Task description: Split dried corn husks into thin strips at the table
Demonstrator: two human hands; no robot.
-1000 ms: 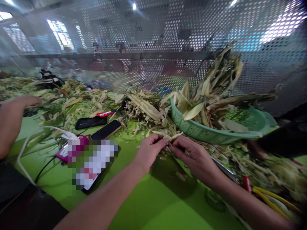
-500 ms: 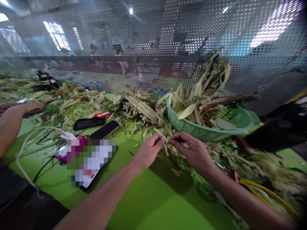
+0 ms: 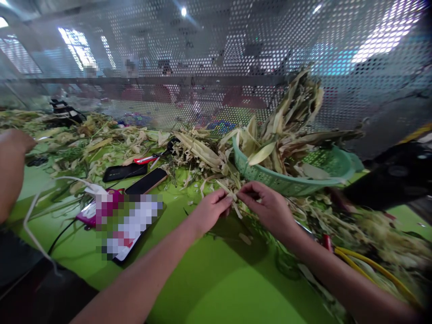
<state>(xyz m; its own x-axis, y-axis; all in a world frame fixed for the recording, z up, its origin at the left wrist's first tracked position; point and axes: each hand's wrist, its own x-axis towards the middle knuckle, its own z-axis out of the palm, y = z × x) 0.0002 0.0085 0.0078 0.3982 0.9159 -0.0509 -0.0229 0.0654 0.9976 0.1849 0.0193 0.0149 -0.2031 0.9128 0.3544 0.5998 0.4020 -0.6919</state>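
Observation:
My left hand and my right hand meet over the green table, both pinched on a pale dried husk strip held between their fingertips. The strip sticks out toward the husk pile. Just behind the hands stands a green plastic basket heaped with dried corn husks. Small husk scraps lie on the table under my hands.
Phones and a blurred-out item lie at left with a white cable. Red-handled scissors rest among loose husks. Another person's arm reaches in at far left. A perforated metal screen closes the back. Yellow cables run at right.
My hands stay pinched together on the strip and have shifted slightly. The other person's hand at far left has drawn back toward the edge.

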